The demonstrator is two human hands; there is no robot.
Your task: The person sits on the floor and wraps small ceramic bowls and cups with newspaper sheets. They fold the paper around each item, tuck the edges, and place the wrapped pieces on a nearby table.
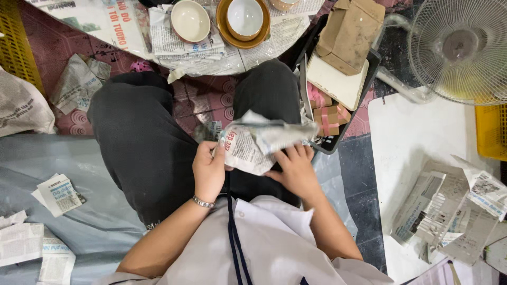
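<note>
Both my hands hold a bundle wrapped in crumpled newspaper [256,143] over my lap. My left hand [209,170] grips its left side, with a metal bracelet on the wrist. My right hand [296,170] supports it from below on the right, fingers spread against the paper. What is inside the wrapping is hidden. I sit with knees apart in dark trousers and a pale shirt. Ahead of my knees, a cream bowl [190,20] and a white bowl [245,17] on an orange-brown plate [224,24] rest on spread newspaper.
A black crate [338,143] at my right knee holds cardboard boxes [349,32] and small pink packets. A white fan [460,48] stands at the upper right, yellow crates at both sides. Loose newspaper sheets [449,211] lie on a white board at right, scraps [58,194] on the grey sheet at left.
</note>
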